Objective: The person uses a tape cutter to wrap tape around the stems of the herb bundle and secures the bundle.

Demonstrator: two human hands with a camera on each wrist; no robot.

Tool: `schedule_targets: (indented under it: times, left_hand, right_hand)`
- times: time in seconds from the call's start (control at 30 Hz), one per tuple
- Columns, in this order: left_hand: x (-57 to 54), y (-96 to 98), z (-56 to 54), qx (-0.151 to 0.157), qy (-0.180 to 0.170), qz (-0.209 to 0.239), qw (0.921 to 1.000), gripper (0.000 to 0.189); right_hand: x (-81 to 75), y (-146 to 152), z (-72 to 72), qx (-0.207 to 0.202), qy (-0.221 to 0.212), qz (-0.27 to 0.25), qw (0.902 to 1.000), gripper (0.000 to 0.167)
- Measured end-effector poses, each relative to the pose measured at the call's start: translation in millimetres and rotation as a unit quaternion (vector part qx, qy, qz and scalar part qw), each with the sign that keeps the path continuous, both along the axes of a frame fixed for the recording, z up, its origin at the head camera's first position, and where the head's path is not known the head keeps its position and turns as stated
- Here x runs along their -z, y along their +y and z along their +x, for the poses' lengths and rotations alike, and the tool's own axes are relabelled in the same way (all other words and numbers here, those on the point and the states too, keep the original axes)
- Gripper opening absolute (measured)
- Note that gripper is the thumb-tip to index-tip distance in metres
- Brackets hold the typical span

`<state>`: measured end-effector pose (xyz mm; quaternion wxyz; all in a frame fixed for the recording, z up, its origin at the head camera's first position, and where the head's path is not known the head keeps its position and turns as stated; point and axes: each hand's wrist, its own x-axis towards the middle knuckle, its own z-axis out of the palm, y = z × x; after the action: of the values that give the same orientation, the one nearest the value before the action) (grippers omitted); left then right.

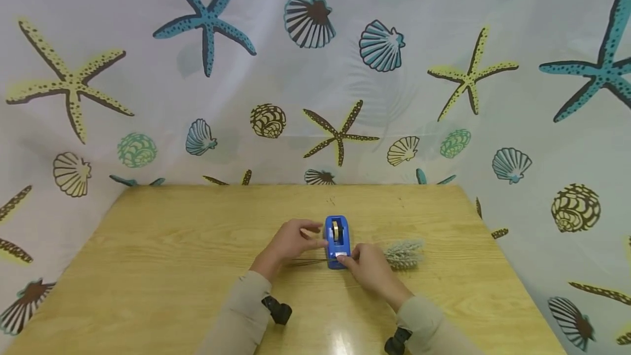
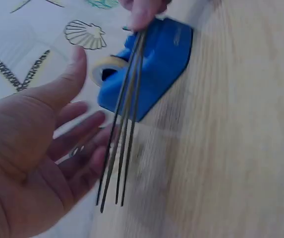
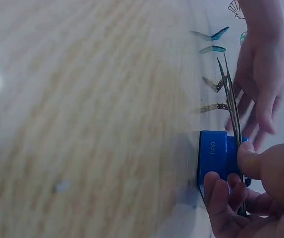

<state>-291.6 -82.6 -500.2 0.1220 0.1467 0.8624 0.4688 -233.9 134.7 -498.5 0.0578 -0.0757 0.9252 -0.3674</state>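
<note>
A blue tape dispenser [image 1: 337,263] with a roll of tape [image 1: 336,230] stands on the table between both hands. My right hand [image 1: 371,270] pinches a small bunch of dried grass [image 1: 405,255] by its thin stems, thumb on top. The pale fluffy heads stick out to the right of that hand, while the bare stems [image 2: 127,104] run left across the front of the dispenser. Beside the dispenser's left side is my left hand [image 1: 292,242], its fingers spread and relaxed. In the left wrist view that palm lies next to the stem ends without gripping them.
The wooden table [image 1: 197,234] extends to both sides and behind the dispenser. A white curtain [image 1: 315,81] printed with starfish and shells hangs along its back and sides. A small pale speck [image 3: 62,186] lies on the tabletop in the right wrist view.
</note>
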Motion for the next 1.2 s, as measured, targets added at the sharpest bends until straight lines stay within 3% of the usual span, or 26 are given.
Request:
schedule_targets:
  times: [0.07, 0.17, 0.33, 0.43, 0.57, 0.93, 1.2]
  left_hand:
    - [1.4, 3.5, -11.0, 0.004, -0.003, 0.024, 0.9997, 0.069]
    - [12.7, 3.5, -25.3, 0.048, -0.016, 0.062, 0.9968, 0.087]
    - [37.5, -0.3, -37.6, 0.11, -0.034, 0.115, 0.9867, 0.099]
    - [45.0, 1.0, -40.2, 0.13, -0.033, 0.127, 0.9829, 0.099]
    - [46.5, 6.4, -41.9, 0.128, -0.039, 0.124, 0.9832, 0.093]
    - [34.4, 14.5, -41.1, 0.104, -0.044, 0.109, 0.9876, 0.088]
    - [38.0, 15.9, -39.7, 0.105, -0.051, 0.114, 0.9866, 0.09]
  right_hand:
    - [2.3, 0, -0.6, 0.001, 0.004, 0.002, 1.0, 0.037]
    - [5.0, -2, -1.8, 0.001, 0.007, 0.004, 1.0, 0.037]
    - [6.4, -5, -0.9, -0.003, -0.004, -0.002, 1.0, 0.036]
    - [6.1, -4, -0.1, -0.006, -0.008, -0.006, 0.9999, 0.035]
    - [5.4, 1, -0.4, -0.005, -0.011, -0.002, 0.9999, 0.035]
    - [9.4, 9, -1.9, -0.005, 0.023, 0.003, 0.9997, 0.034]
    - [21.9, 11, -0.4, -0.004, 0.051, -0.007, 0.9987, 0.033]
